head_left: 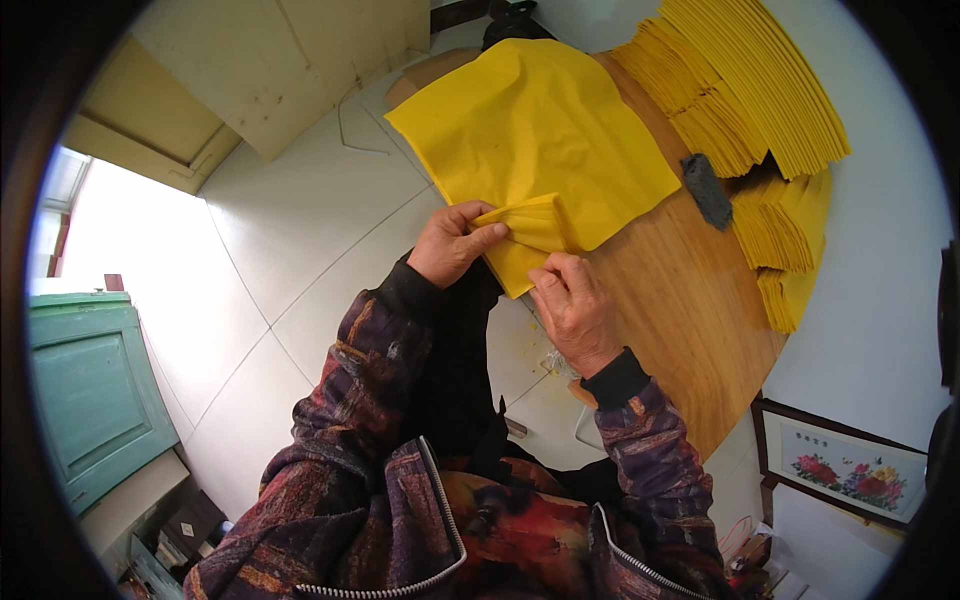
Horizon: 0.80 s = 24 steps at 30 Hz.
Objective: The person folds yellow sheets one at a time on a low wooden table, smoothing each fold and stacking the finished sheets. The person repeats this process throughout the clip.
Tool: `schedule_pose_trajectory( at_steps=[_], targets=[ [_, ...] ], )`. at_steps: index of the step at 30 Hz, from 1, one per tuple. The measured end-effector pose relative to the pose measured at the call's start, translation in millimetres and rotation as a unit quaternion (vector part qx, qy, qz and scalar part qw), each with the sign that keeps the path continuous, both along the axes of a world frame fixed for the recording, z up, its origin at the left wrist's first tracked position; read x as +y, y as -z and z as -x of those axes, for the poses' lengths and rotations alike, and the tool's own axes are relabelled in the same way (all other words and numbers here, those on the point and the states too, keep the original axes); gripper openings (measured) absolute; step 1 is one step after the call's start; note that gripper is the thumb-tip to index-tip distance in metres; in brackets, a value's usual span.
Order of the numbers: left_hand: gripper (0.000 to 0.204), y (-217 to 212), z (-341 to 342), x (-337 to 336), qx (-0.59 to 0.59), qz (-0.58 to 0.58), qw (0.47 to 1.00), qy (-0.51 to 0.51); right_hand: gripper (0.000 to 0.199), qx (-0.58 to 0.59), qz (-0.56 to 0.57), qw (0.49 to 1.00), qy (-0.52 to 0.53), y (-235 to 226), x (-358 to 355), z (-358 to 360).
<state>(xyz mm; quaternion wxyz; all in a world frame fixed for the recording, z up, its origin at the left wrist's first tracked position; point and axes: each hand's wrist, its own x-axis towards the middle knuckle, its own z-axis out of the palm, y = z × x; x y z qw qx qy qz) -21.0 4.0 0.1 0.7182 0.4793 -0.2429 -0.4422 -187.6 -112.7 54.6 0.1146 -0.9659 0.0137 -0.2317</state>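
Two hands are seen near the centre of the head view, both closed on the near edge of a yellow paper sheet (535,135). The left hand (452,243) is pinched on a folded flap (530,222) of the sheet, thumb on top and fingers beneath, just left of centre. The right hand (572,305) is pressed down on the sheet's lower corner, fingers curled over the paper, just below and to the right of the left one. The sheet is spread from the frame's centre up toward the top middle, its far part lying on a round wooden worktop (660,300) and its left part hanging past the rim over the pale tiled floor (290,230).

Fanned stacks of yellow paper (745,85) are laid in the upper right, on the far side of the worktop. A dark grey block (707,188), possibly a brush or weight, is set just beside those stacks, well apart from the hands. A green cabinet (85,390) is seen at the left edge, and a framed flower picture (850,470) at the lower right.
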Motion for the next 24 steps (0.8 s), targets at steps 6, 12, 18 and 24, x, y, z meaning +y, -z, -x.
schedule_pose_trajectory(
  at_steps=[6,12,18,24],
  targets=[
    [0.019,-3.0,-0.6,1.9,-0.034,-0.026,0.999,-0.002,0.019,0.022,-0.003,1.000,0.004,-2.8,0.1,1.3],
    [0.019,-2.5,-0.2,0.1,-0.034,-0.018,0.999,0.000,0.025,-0.039,-0.074,0.996,0.020,-6.7,-3.5,-0.4],
    [0.017,2.0,-0.5,0.8,-0.023,-0.012,1.000,-0.002,0.024,0.054,-0.025,0.998,-0.019,-13.2,2.9,2.5],
    [0.018,3.5,-0.7,0.8,-0.023,0.000,1.000,-0.002,0.017,0.028,0.022,0.999,-0.029,-9.8,-1.3,-4.3]
  ],
)
